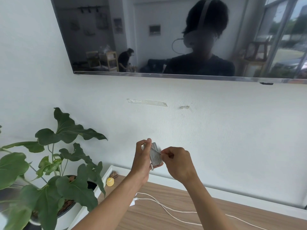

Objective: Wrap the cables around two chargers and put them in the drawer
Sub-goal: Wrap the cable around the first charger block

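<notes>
I hold a charger [155, 155] up in front of the wall, with grey-white cable wound tightly around it in many turns. My left hand [142, 161] grips the wrapped charger from the left side. My right hand [177, 161] pinches the loose end of the cable at the bundle's right edge. On the wooden top below lies a second white cable [167, 211], unwound, with a white plug [133, 201] at its left end, partly hidden by my left forearm.
A wooden cabinet top [166, 219] with a white rim runs along the wall. A large potted plant [54, 163] stands at the left. A small yellow object [110, 182] sits near the plant. A dark wall-mounted screen [166, 35] hangs above.
</notes>
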`<state>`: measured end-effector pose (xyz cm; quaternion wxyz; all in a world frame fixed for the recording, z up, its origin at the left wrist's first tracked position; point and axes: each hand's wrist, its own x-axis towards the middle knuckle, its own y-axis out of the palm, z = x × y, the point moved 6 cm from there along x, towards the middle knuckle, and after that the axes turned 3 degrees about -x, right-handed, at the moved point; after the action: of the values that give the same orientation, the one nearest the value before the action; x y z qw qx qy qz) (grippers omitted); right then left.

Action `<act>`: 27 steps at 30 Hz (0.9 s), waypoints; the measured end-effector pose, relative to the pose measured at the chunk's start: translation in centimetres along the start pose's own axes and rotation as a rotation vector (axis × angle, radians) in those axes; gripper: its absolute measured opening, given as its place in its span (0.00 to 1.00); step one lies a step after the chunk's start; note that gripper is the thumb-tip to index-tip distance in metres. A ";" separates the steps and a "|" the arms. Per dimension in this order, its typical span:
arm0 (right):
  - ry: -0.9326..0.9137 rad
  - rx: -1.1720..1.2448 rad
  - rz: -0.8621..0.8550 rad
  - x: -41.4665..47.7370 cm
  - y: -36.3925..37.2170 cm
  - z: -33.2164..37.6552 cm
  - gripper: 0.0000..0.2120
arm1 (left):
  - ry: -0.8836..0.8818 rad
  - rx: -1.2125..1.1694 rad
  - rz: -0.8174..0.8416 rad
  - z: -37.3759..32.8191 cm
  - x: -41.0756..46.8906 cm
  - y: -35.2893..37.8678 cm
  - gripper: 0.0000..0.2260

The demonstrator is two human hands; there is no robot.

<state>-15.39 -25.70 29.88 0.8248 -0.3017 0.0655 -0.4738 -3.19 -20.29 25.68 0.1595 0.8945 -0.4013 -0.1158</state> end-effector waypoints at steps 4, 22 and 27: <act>0.042 0.035 0.003 0.2 -0.1 -0.7 0.07 | 0.076 0.095 -0.036 0.1 0.4 -0.1 0.01; 0.066 0.236 -0.273 -0.7 2.2 -2.4 0.05 | 0.273 0.277 -0.062 0.1 -0.6 -0.4 0.05; 0.087 0.289 -0.333 -0.9 2.8 -2.9 0.05 | 0.310 0.321 -0.099 0.4 -0.6 -0.8 0.04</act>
<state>-14.93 -25.15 25.83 0.7663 -0.1662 -0.0181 -0.6204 -3.20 -19.43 25.04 0.0690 0.9340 -0.3410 0.0809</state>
